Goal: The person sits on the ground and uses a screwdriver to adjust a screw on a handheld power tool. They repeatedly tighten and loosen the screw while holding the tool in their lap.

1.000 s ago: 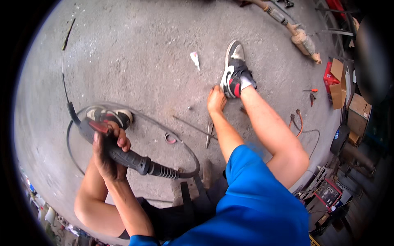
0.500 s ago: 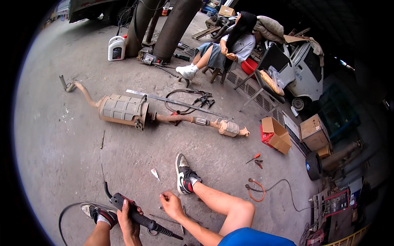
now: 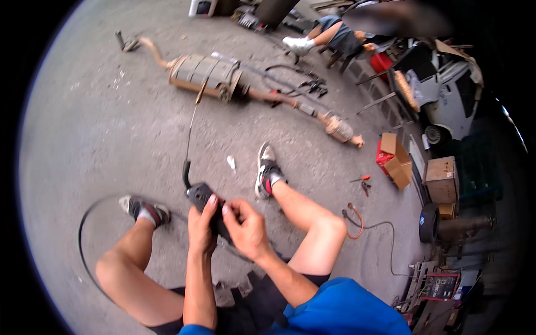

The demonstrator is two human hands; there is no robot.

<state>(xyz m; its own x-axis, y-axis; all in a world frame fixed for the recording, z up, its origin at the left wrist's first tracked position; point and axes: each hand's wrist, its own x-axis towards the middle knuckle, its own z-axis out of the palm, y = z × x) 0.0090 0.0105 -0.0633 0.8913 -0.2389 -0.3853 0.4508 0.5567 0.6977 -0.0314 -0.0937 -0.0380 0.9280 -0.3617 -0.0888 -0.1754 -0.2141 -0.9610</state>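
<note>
My left hand (image 3: 202, 226) is wrapped around the black handle of a welding torch (image 3: 200, 195), its thumb lying along the top. From the torch's short bent black neck (image 3: 186, 174) a thin wire (image 3: 191, 133) runs up and away. A brass-coloured piece (image 3: 200, 97) sits near the wire's far end. My right hand (image 3: 247, 231) is close against the right side of the handle, fingers curled and thumb raised. Whether it pinches something small is hidden. A dark cable (image 3: 84, 251) loops across the floor around my left foot.
A rusty exhaust pipe with a muffler (image 3: 202, 72) lies ahead. A small white tube (image 3: 231, 162) is near my right shoe (image 3: 268, 173). At right are an open carton (image 3: 396, 162), a screwdriver (image 3: 364, 178) and a red-framed machine (image 3: 440, 286). Another person (image 3: 329, 36) sits at the back.
My left hand has raised the torch, which points more away from me. My right hand has come in against its handle. The view has tilted down, showing more of my legs.
</note>
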